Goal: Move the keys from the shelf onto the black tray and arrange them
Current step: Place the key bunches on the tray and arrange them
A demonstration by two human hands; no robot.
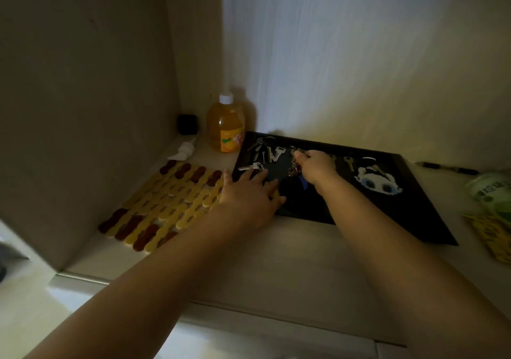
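A black tray [409,214] lies on the pale shelf [276,261] against the back wall. Several silver keys [265,149] lie in a bunch at its far left corner. One silver key [250,167] rests just beyond my left hand [249,192], which lies flat with fingers spread on the tray's left edge. My right hand [315,166] pinches a key with a dangling keyring [293,168] over the tray's middle. A brass key [349,162] and a white pixel-art charm [378,183] lie at the right of the tray.
A yellow and brown slatted mat [168,203] lies left of the tray. An orange bottle with a white cap [225,126], a small black cube [188,124] and a white pump head [184,149] stand in the back corner. A pen [448,168] and green packets [492,192] lie right.
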